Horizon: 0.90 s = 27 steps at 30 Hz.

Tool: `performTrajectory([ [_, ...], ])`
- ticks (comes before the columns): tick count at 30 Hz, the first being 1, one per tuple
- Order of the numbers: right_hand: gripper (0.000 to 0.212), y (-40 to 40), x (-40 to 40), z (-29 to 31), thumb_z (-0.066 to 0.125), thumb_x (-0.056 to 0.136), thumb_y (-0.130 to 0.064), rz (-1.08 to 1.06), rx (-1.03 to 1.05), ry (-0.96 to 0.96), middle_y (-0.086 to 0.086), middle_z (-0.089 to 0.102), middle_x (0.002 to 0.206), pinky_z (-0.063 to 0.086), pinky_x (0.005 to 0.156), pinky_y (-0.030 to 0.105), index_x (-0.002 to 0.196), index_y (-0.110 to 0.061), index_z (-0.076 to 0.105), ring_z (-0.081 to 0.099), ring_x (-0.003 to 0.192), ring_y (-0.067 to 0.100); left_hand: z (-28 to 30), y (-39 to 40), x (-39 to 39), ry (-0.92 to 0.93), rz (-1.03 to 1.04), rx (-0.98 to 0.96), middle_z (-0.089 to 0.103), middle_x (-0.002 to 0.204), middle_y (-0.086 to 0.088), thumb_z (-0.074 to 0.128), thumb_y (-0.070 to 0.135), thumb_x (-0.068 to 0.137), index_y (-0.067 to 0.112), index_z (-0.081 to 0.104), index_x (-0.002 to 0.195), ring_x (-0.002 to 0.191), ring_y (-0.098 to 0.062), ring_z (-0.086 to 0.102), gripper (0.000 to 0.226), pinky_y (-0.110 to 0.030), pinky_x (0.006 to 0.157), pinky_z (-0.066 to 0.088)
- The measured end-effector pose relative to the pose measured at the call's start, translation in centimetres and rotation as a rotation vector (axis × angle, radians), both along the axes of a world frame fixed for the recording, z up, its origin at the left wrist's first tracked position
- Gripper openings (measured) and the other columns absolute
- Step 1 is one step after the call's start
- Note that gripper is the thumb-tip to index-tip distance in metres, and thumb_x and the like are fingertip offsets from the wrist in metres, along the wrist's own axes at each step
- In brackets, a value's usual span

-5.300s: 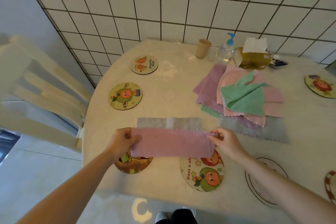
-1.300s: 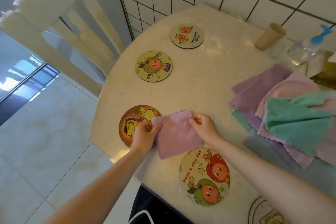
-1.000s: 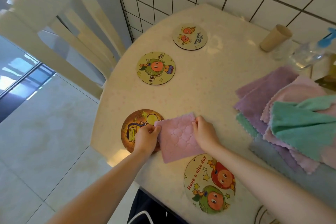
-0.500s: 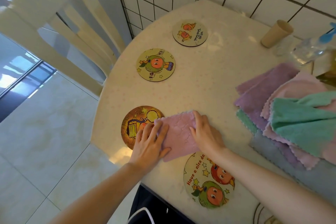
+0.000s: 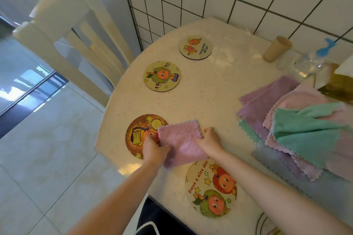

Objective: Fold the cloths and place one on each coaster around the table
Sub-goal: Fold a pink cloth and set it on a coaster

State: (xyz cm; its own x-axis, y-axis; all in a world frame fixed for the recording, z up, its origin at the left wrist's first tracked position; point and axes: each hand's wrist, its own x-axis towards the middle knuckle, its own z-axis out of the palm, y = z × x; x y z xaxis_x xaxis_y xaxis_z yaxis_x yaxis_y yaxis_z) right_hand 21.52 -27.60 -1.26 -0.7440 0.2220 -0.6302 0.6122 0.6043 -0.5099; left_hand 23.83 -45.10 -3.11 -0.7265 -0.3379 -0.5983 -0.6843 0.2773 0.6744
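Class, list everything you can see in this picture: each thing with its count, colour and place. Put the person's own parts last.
coasters: four in full, cartoon prints, along table's left and near edge
folded cloth: one, pink, between both hands, overlapping the dark coaster
cloth pile: purple, pink, green, grey, right
cup: one, beige, far side
bottle: one, clear, blue top
tissue box: one, gold, right edge
table: one, cream
chair: one, cream, left
left hand: gripping cloth
right hand: gripping cloth

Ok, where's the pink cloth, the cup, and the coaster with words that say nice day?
pink cloth [image 5: 181, 139], head view, middle of the folded square.
cup [image 5: 277, 48], head view, its side wall.
nice day coaster [image 5: 212, 189], head view, its printed face.
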Motion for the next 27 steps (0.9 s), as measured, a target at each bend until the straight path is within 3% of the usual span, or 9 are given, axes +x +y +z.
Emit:
performTrajectory([
  [3, 0.047, 0.5, -0.2, -0.1, 0.061, 0.086, -0.029, -0.050, -0.090, -0.079, 0.010, 0.055, 0.109, 0.053, 0.077, 0.039, 0.122, -0.004, 0.041, 0.059, 0.091, 0.025, -0.2, -0.3, -0.6, -0.139, 0.132, 0.111, 0.065, 0.095, -0.015, 0.076, 0.015, 0.070, 0.003, 0.060, 0.101, 0.079, -0.025, 0.058, 0.037, -0.030, 0.058, 0.045],
  [7, 0.044, 1.3, -0.4, -0.5, 0.067, 0.083, -0.034, -0.187, -0.273, -0.107, 0.013, 0.066, 0.104, 0.057, 0.078, 0.040, 0.111, -0.002, 0.057, 0.066, 0.091, 0.029, 0.7, -0.4, -1.3, -0.193, 0.216, 0.306, 0.060, 0.072, -0.014, 0.076, 0.008, 0.074, 0.000, 0.063, 0.076, 0.069, -0.027, 0.056, 0.015, -0.034, 0.063, 0.049],
  [10, 0.029, 2.0, -0.9, -0.1, 0.068, 0.082, -0.031, -0.185, -0.344, -0.116, 0.012, 0.073, 0.088, 0.058, 0.069, 0.039, 0.097, -0.006, 0.067, 0.071, 0.076, 0.025, 1.7, -0.7, -1.9, -0.230, 0.153, 0.359, 0.049, 0.050, -0.003, 0.073, 0.010, 0.077, 0.010, 0.055, 0.060, 0.047, -0.020, 0.045, 0.025, -0.023, 0.047, 0.038],
  [13, 0.019, 2.6, -3.0, 0.9, 0.069, 0.081, -0.033, -0.183, -0.400, -0.066, 0.000, 0.073, 0.070, 0.051, 0.054, 0.026, 0.082, -0.014, 0.068, 0.068, 0.058, 0.014, 3.1, -1.0, -4.2, -0.214, 0.097, 0.460, 0.046, 0.059, -0.007, 0.069, 0.011, 0.081, 0.010, 0.056, 0.069, 0.049, -0.019, 0.041, 0.018, -0.027, 0.051, 0.034],
  [16, 0.018, 2.8, -6.6, 2.3, 0.070, 0.080, -0.034, -0.232, -0.442, -0.023, -0.004, 0.067, 0.063, 0.047, 0.053, 0.024, 0.074, -0.018, 0.062, 0.061, 0.054, 0.013, 4.1, -1.2, -8.6, -0.144, 0.047, 0.480, 0.060, 0.081, -0.015, 0.067, 0.012, 0.085, 0.002, 0.061, 0.093, 0.068, -0.026, 0.058, 0.014, -0.032, 0.057, 0.048],
  [19, 0.018, 3.1, -11.3, 3.5, 0.071, 0.080, -0.032, -0.292, -0.481, 0.033, -0.005, 0.066, 0.065, 0.049, 0.055, 0.023, 0.078, -0.018, 0.061, 0.058, 0.054, 0.011, 4.9, -1.0, -14.8, -0.095, -0.047, 0.502, 0.064, 0.092, -0.014, 0.065, 0.012, 0.088, 0.002, 0.060, 0.104, 0.081, -0.027, 0.061, 0.020, -0.037, 0.069, 0.052],
  [22, 0.019, 3.5, -16.7, 4.6, 0.072, 0.080, -0.034, -0.345, -0.475, 0.102, -0.007, 0.066, 0.066, 0.049, 0.054, 0.024, 0.082, -0.019, 0.060, 0.060, 0.057, 0.010, 5.3, -0.5, -21.9, -0.038, -0.139, 0.461, 0.065, 0.088, -0.008, 0.066, 0.016, 0.088, 0.005, 0.061, 0.101, 0.072, -0.021, 0.061, 0.017, -0.031, 0.063, 0.051],
  [25, 0.019, 3.7, -23.1, 4.7, 0.070, 0.082, -0.027, -0.435, -0.438, 0.159, 0.002, 0.065, 0.078, 0.048, 0.054, 0.026, 0.094, -0.018, 0.058, 0.060, 0.065, 0.016, 4.8, 0.5, -30.1, -0.006, -0.217, 0.379, 0.062, 0.089, -0.013, 0.067, 0.022, 0.088, 0.005, 0.062, 0.101, 0.075, -0.026, 0.058, 0.022, -0.035, 0.066, 0.049],
  [27, 0.007, 4.0, -26.8, 4.4, 0.065, 0.084, -0.015, -0.478, -0.393, 0.203, 0.007, 0.061, 0.078, 0.050, 0.057, 0.029, 0.088, -0.015, 0.060, 0.057, 0.063, 0.019, 4.5, 1.5, -34.6, 0.051, -0.253, 0.348, 0.065, 0.096, -0.014, 0.068, 0.022, 0.087, 0.007, 0.062, 0.104, 0.079, -0.028, 0.062, 0.023, -0.041, 0.070, 0.056],
])
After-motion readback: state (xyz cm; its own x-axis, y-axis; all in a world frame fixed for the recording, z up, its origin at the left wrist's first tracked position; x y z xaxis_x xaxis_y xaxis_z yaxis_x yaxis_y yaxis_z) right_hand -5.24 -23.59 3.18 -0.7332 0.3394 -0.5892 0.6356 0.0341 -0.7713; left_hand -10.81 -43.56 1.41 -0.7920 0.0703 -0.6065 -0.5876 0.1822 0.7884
